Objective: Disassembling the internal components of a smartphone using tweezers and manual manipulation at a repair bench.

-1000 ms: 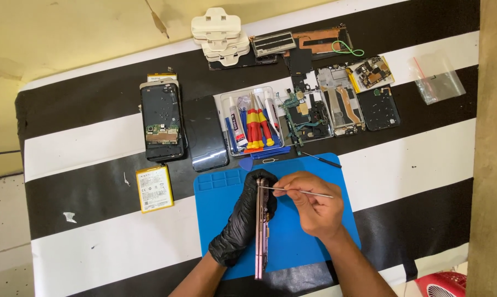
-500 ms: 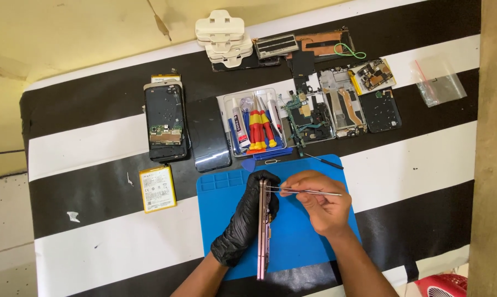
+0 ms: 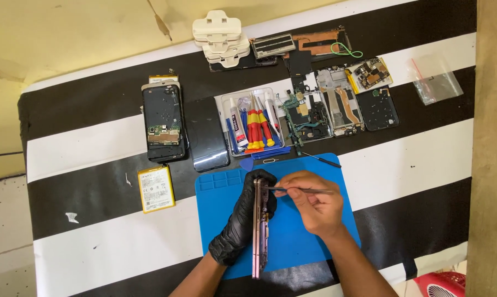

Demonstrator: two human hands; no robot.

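My left hand (image 3: 242, 220), in a black glove, holds a pink phone (image 3: 259, 231) upright on its long edge over the blue work mat (image 3: 292, 231). My bare right hand (image 3: 313, 204) grips a thin metal tool (image 3: 303, 190) that lies level, its tip touching the phone's upper edge beside my gloved fingers. The mat lies on a table with a black and white striped cover (image 3: 105, 154).
Behind the mat stand a clear tray of screwdrivers and glue tubes (image 3: 253, 124), opened phones (image 3: 163, 122) and a dark panel (image 3: 205, 135), circuit boards (image 3: 309, 115), a yellow battery (image 3: 156, 188), white plastic pieces (image 3: 218, 33), a clear bag (image 3: 436, 80). A red object (image 3: 440, 285) is at bottom right.
Both hands stay at the phone's top edge. The tool tip has shifted slightly along that edge. The camera view has drifted a little.
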